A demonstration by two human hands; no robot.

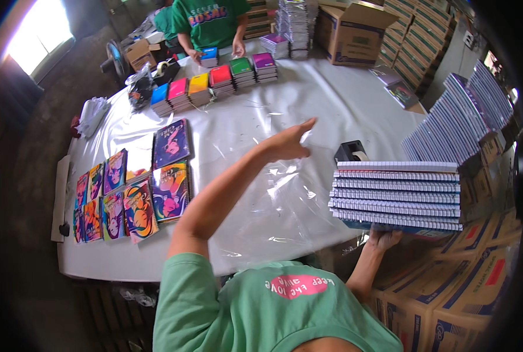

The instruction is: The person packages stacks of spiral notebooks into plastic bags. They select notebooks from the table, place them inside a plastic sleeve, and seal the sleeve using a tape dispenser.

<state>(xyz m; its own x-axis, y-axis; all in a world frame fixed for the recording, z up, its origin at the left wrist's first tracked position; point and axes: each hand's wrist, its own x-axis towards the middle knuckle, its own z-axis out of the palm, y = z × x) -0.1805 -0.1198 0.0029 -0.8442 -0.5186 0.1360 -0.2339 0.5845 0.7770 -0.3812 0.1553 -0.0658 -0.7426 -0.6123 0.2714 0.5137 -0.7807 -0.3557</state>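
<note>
The right hand [383, 239] is propping up a tall stack of white spiral-bound notebooks [397, 195] from beneath at the desk's [343, 111] right edge. The left hand [288, 142] is hovering open, empty. The stack looks heavy, slide-prone; supporting underneath seems wise.

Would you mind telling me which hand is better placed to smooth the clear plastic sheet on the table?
Left. The left hand is empty, extended over the clear plastic sheet; the right hand supports the stack of spiral-bound notebooks from below.
</note>
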